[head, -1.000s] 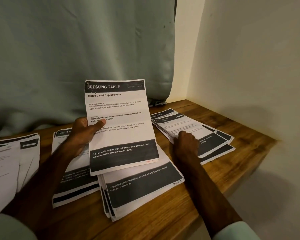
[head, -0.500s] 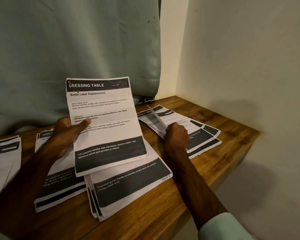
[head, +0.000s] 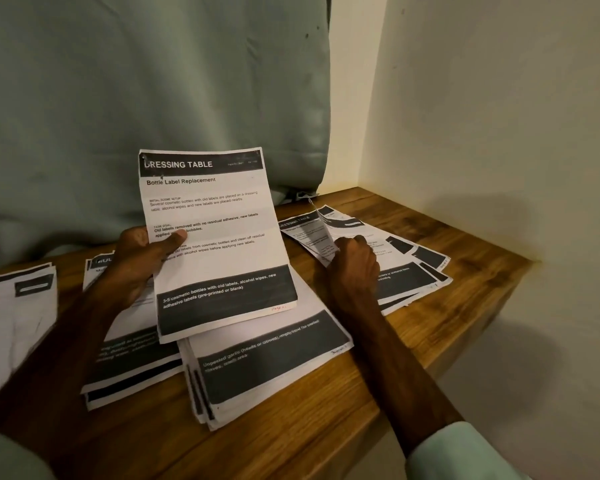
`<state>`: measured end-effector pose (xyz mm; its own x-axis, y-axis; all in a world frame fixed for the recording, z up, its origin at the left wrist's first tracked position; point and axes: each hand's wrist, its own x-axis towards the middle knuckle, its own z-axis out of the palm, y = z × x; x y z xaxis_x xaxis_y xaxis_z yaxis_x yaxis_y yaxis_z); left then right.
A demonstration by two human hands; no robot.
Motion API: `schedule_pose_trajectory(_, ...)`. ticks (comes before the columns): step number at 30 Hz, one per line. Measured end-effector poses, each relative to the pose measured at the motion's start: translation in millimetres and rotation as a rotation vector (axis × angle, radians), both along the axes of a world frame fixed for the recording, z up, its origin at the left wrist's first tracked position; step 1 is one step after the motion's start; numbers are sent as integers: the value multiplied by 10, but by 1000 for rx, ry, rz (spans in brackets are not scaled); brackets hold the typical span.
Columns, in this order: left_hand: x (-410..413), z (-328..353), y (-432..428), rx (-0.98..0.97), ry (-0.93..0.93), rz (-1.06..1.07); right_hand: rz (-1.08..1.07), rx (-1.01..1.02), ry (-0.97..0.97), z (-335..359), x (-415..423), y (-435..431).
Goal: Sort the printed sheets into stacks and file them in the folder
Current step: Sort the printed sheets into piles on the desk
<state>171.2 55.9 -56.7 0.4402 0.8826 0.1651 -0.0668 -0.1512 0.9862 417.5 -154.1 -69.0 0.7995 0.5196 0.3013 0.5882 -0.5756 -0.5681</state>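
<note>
Through the head camera, the left hand [head: 136, 261] grips a DRESSING TABLE sheet [head: 219, 258] upright, thumb on its face, above the middle stack [head: 267, 362] at the near edge of the table [head: 291, 445]. The right hand [head: 355, 261], a second ago pressed flat on the fanned stack [head: 406, 278] by the table's right corner, now pinches its top sheet [head: 322, 233] and peels the edge up, perhaps to compare headings. Sorting is under way; no folder shows.
</note>
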Motion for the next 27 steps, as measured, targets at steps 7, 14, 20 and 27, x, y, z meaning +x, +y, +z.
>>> schedule_pose_trajectory(7, -227, 246, -16, 10, -92, 81, 133, 12, -90, 205, -324, 240)
schedule_pose_trajectory(14, -530, 519, 162, -61, -188, 134, 528, -6, -137, 164, -927, 362)
schedule_pose_trajectory(20, -474, 396, 174, -109, -129, 74, 763, -27, 185, 91, -947, 250)
schedule_pose_trajectory(27, -397, 311, 167, -131, -52, 21, 551, 50, 145, 130, -516, 223)
